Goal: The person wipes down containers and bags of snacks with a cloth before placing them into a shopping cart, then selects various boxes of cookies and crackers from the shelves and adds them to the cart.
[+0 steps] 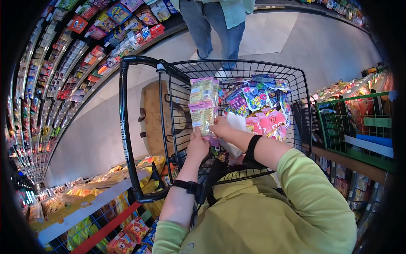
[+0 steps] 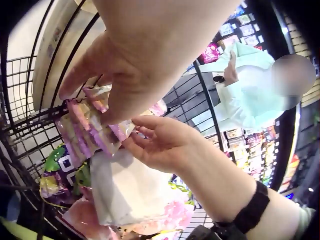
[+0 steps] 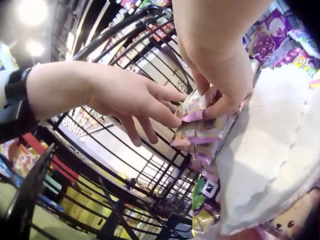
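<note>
- Pink-trimmed packs (image 1: 201, 113) sit at nine o'clock inside a black cart (image 1: 125, 127).
- Left hand (image 1: 198, 144), fingers mostly straight, touches the packs from six o'clock.
- Right hand (image 1: 221, 127), at five o'clock, pinches a pack between thumb and fingers.
- Candy bags (image 1: 256, 100) crowd the cart's one o'clock; a person (image 1: 220, 31) stands beyond at twelve.

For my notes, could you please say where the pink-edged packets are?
In the head view, the pink-edged packets lie inside the cart, toward its left, beside the right hand.
</note>
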### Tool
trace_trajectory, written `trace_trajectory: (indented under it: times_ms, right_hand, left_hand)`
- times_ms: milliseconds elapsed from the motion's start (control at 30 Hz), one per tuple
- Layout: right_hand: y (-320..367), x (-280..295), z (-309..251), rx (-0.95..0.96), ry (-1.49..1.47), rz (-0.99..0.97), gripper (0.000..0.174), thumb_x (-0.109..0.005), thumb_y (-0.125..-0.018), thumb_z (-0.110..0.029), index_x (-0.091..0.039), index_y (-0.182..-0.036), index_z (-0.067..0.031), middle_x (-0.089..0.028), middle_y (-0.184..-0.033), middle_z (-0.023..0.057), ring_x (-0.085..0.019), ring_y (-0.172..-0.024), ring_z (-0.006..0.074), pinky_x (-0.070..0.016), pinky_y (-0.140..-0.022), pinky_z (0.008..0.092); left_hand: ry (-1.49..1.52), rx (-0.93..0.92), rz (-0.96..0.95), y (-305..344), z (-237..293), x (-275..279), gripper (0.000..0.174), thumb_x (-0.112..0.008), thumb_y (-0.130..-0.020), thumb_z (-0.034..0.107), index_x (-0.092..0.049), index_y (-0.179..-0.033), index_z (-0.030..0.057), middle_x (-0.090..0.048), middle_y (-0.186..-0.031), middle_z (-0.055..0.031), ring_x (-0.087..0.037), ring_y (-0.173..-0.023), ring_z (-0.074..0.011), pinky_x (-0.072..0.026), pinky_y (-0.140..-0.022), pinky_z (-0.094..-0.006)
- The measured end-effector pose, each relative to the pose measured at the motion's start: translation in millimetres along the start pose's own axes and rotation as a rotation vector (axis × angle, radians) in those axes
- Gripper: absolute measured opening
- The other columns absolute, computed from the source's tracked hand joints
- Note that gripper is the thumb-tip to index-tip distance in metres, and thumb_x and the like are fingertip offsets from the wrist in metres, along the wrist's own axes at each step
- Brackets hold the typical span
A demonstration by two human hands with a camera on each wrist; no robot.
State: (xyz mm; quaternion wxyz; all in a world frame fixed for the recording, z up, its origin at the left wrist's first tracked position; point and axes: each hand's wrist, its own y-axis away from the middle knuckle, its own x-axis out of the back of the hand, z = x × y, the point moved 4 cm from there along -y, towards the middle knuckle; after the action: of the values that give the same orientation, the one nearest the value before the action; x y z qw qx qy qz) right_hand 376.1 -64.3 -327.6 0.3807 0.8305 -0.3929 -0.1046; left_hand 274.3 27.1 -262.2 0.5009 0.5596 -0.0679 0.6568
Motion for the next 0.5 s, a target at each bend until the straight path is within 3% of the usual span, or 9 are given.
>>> trace_trajectory:
  times_ms: [33,133,200,233,300,367,467,500]
  right_hand:
    - [4.6,1.3,-2.1,0.044,0.059,0.013,0.025,-0.070,-0.075,-0.016,-0.059,-0.091,-0.0002,-0.061,-0.067,0.0089,-0.057,-0.049,0.0160,-0.0458,-0.042,0.0316]
    - [10.8,7.3,-10.8,0.066,0.135,0.031,0.033,-0.073,-0.073,-0.023,-0.058,-0.092,0.0007,-0.063,-0.066,0.0107,-0.059,-0.051,0.0174,-0.0489,-0.048,0.0311]
    - [22.8,17.6,-19.3,0.166,0.130,-0.159,0.035,-0.072,-0.074,-0.024,-0.059,-0.095,0.0004,-0.064,-0.071,0.0109,-0.062,-0.058,0.0180,-0.0502,-0.052,0.0305]
    - [26.1,34.3,-17.2,0.152,0.127,-0.131,0.035,-0.072,-0.074,-0.024,-0.059,-0.095,0.0004,-0.064,-0.071,0.0109,-0.062,-0.058,0.0180,-0.0502,-0.052,0.0305]
    - [37.3,67.6,-34.4,0.604,0.329,-0.038,0.036,-0.071,-0.076,-0.025,-0.060,-0.099,-0.0002,-0.065,-0.079,0.0106,-0.063,-0.067,0.0176,-0.0511,-0.058,0.0302]
    - [75.8,136.0,-66.4,0.397,0.260,-0.096,0.032,-0.068,-0.075,-0.025,-0.064,-0.096,-0.0010,-0.067,-0.087,0.0135,-0.065,-0.079,0.0232,-0.0514,-0.070,0.0343]
    - [73.6,227.9,-35.2,0.439,0.372,0.084,0.020,-0.064,-0.076,-0.020,-0.065,-0.086,-0.0019,-0.067,-0.079,0.0109,-0.066,-0.075,0.0206,-0.0518,-0.067,0.0335]
    - [88.0,247.4,-34.3,0.312,0.472,0.104,0.019,-0.064,-0.077,-0.019,-0.064,-0.083,-0.0014,-0.067,-0.078,0.0109,-0.066,-0.075,0.0202,-0.0515,-0.066,0.0331]
  left_hand:
    - [-0.017,0.050,-0.094,-0.8,-0.7,-4.6,0.076,-0.062,-0.078,0.023,-0.025,-0.143,0.0065,-0.038,-0.136,-0.0229,-0.053,-0.111,-0.0370,-0.0453,-0.090,-0.0435]
    - [-0.056,0.055,-0.104,2.1,2.5,-1.4,0.077,-0.057,-0.081,0.023,-0.017,-0.145,0.0118,-0.030,-0.141,-0.0243,-0.052,-0.111,-0.0418,-0.0459,-0.090,-0.0458]
    - [-0.054,-0.014,-0.064,-1.1,-8.6,-10.8,0.078,-0.059,-0.079,0.023,-0.019,-0.144,0.0110,-0.030,-0.142,-0.0243,-0.053,-0.111,-0.0412,-0.0461,-0.090,-0.0454]
    - [-0.045,-0.030,-0.063,-1.0,-8.9,-7.1,0.077,-0.060,-0.079,0.025,-0.021,-0.144,0.0106,-0.030,-0.142,-0.0243,-0.053,-0.110,-0.0413,-0.0465,-0.090,-0.0452]
    - [-0.044,-0.025,-0.027,5.4,4.3,4.2,0.075,-0.063,-0.078,0.028,-0.028,-0.141,0.0079,-0.032,-0.140,-0.0264,-0.049,-0.115,-0.0410,-0.0453,-0.092,-0.0435]
    - [-0.085,0.000,0.006,19.0,29.4,28.3,0.074,-0.066,-0.077,0.032,-0.033,-0.138,0.0061,-0.032,-0.139,-0.0284,-0.046,-0.119,-0.0412,-0.0443,-0.094,-0.0425]
    - [-0.037,-0.243,-0.013,20.0,60.0,30.1,0.054,-0.063,-0.080,0.027,-0.049,-0.126,0.0037,-0.051,-0.125,-0.0221,-0.058,-0.103,-0.0364,-0.0483,-0.085,-0.0421]
    - [-0.039,-0.250,-0.020,19.5,72.6,30.6,0.054,-0.063,-0.080,0.027,-0.049,-0.126,0.0037,-0.051,-0.125,-0.0221,-0.058,-0.103,-0.0364,-0.0483,-0.085,-0.0421]
